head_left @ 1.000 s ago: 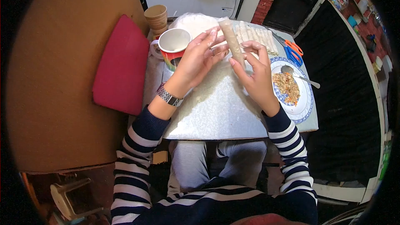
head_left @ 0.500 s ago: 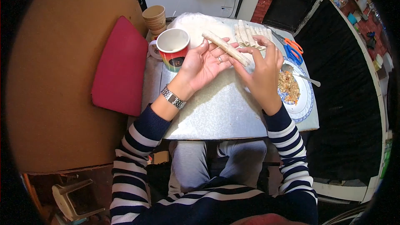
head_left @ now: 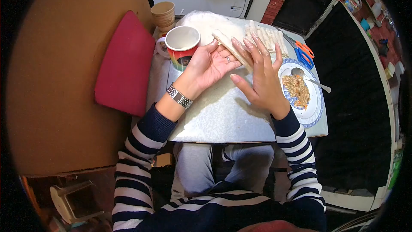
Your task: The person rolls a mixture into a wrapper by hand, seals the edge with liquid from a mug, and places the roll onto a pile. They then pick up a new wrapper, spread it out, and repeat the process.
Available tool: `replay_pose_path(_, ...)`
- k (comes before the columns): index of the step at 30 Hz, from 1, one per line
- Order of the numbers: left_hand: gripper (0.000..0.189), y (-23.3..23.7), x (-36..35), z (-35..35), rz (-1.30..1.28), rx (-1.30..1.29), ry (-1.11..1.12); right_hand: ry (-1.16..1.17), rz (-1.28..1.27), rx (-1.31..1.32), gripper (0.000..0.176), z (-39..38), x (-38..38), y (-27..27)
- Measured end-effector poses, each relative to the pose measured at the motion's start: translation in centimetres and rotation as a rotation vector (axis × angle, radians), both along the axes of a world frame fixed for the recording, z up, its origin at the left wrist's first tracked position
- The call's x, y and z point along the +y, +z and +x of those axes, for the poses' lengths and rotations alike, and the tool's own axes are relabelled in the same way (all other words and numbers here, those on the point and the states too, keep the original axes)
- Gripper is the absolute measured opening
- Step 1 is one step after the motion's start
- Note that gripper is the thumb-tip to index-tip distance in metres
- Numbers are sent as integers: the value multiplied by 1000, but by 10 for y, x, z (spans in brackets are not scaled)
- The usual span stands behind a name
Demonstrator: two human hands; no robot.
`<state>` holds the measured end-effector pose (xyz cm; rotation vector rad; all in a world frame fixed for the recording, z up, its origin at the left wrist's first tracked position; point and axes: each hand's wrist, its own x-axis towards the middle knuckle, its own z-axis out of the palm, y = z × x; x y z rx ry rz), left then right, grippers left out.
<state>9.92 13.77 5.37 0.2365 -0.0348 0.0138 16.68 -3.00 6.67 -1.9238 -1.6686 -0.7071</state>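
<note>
My left hand is turned palm up, with a pale uncooked spring roll lying slantwise across its fingers and the thumb at the roll's upper end. Over the roll's lower end, my right hand is stretched out with its fingers spread and thumb apart; these fingers partly hide the roll. Behind that hand lies a row of finished rolls. A pile of thin white wrappers sits at the back of the table. To the right, a blue-rimmed plate carries minced filling and a spoon.
A large red and green mug stands just left of my left hand. Behind it are stacked beige cups. Scissors with orange and blue handles lie beyond the plate. A red padded panel rises at the table's left.
My right hand has let go of the roll's lower end and opened, its fingers now spread upward over it. The left hand still supports the roll.
</note>
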Motion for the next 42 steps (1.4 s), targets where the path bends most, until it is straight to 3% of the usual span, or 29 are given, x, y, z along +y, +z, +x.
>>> replay_pose_path(2,46,-21,13,6,-152,-172,-162,-13,-15,-4,65,-1,1,0)
replay_pose_path(5,45,-2,2,-1,-21,54,4,-30,-47,-34,65,-2,1,0)
replay_pose_path(11,44,8,-3,-4,53,133,67,-32,-72,-79,65,-4,1,1)
replay_pose_path(29,36,2,0,-2,12,108,44,-28,-56,-13,66,-2,2,-1)
replay_pose_path(42,43,-17,10,4,-159,34,-42,-2,-112,-42,64,-6,2,-2)
